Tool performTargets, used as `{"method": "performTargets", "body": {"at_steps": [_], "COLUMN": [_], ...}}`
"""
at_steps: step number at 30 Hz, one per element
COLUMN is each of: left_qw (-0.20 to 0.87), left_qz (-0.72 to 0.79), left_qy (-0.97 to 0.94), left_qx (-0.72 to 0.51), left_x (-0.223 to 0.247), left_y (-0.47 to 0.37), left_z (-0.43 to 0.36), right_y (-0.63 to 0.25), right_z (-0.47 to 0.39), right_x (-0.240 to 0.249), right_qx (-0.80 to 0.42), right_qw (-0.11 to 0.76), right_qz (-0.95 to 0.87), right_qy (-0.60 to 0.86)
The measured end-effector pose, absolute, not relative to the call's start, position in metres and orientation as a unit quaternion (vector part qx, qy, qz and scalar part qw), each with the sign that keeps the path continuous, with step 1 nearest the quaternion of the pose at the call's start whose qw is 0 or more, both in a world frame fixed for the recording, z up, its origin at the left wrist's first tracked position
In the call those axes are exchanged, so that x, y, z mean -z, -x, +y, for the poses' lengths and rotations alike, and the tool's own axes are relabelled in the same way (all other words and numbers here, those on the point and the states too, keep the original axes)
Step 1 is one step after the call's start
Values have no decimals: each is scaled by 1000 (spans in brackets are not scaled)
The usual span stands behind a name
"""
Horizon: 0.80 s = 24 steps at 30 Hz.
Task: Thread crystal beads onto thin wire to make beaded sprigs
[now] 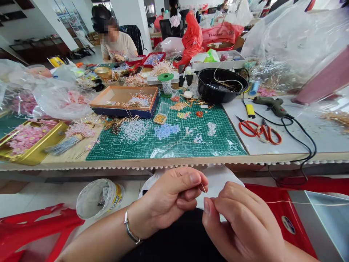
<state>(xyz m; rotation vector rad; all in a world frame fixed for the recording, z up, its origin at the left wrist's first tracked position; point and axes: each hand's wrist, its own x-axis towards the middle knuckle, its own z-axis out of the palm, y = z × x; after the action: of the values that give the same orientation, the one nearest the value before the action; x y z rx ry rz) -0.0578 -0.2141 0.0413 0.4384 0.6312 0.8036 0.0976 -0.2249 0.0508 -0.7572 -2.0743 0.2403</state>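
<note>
Over my lap, in front of the table edge, my left hand (174, 193) pinches a thin gold wire (203, 188) between thumb and fingers. A short piece of the wire shows between my two hands. My right hand (242, 214) is closed with thumb and forefinger pressed together at the wire's other side; a fine strand also runs out to the right from behind this hand. On the green cutting mat (131, 151) beyond lie blue petal beads (167, 131), clear beads (133, 130) and a wired flower sprig (188, 131).
A gold tin (58, 133) of pink flowers stands left, and an open box (109, 96) behind the mat. To the right are a black bowl (209, 89), red-handled pliers (248, 127) and a glue gun (272, 104) with a trailing cord. A bucket (84, 200) stands below. Another person (120, 43) sits opposite.
</note>
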Motion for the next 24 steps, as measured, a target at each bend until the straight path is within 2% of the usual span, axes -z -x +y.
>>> {"method": "performTargets", "body": {"at_steps": [19,24], "left_qw": [847,786], "left_qz": [293,355], "left_qy": [-217,-287], "left_qx": [-387,-416], "left_x": [-43,-43], "left_y": [52,53], "left_z": [-217,-220], "right_y": [-101,-101], "right_z": [-228,-226], "right_x": [-49,-43], "right_qx": [-101,-124], "right_qw": [449,445], "right_qz": [-834,-817], "right_qy": [303,344]}}
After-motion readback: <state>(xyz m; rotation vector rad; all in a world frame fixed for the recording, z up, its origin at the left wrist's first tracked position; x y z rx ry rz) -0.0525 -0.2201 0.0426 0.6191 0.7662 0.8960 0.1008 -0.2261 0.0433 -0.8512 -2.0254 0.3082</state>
